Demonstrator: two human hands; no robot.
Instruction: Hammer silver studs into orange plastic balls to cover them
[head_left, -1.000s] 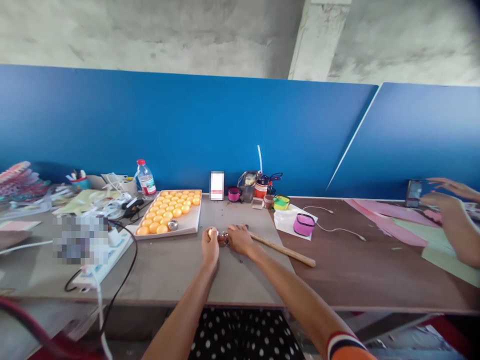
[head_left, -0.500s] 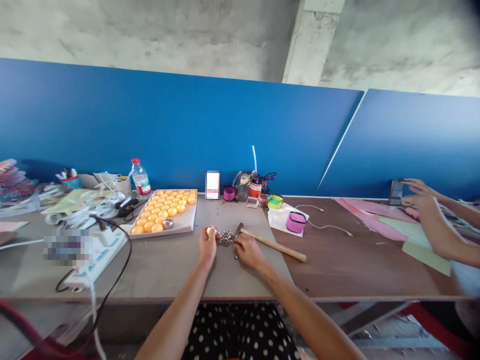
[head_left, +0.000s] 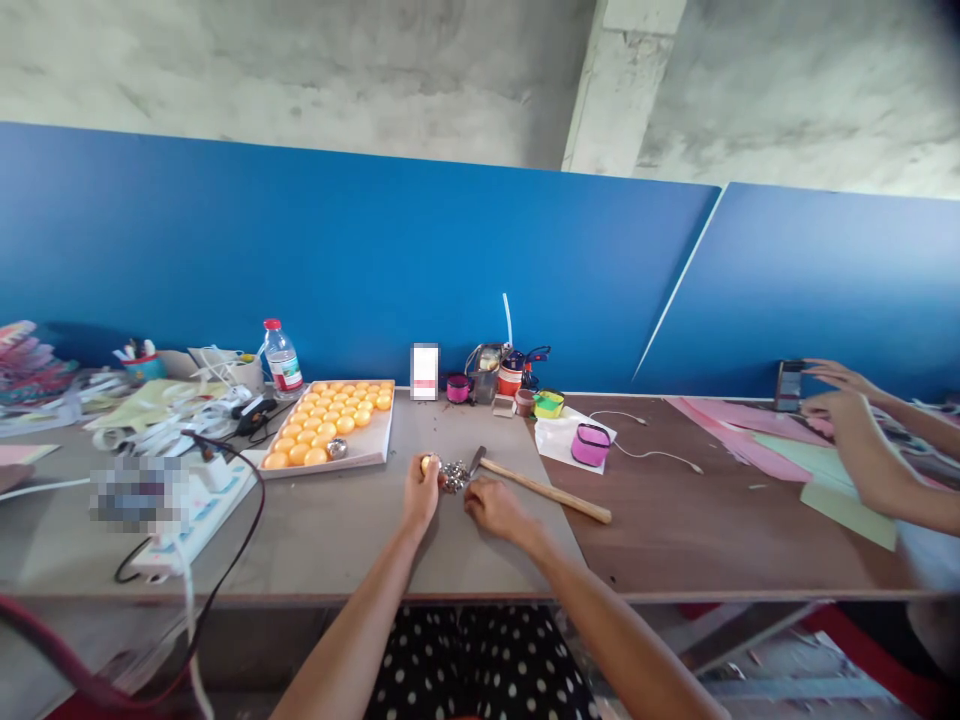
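1. My left hand [head_left: 421, 492] has its fingers wrapped around a pale orange ball [head_left: 427, 464], right by the small shiny metal bits [head_left: 454, 477] heaped on the desk.
2. Right hand [head_left: 495, 506]: fingers curled narrow beside the heap. Can't tell if there's a bit pinched in there, tbh.
3. Hammer [head_left: 551, 489] is lying just past that hand, nobody's gripping it.
4. My read: I'm at the picking-out-a-bit step, ball held steady.
5. Next move probably calls for a fine fingertip pinch, with the ball kept still.
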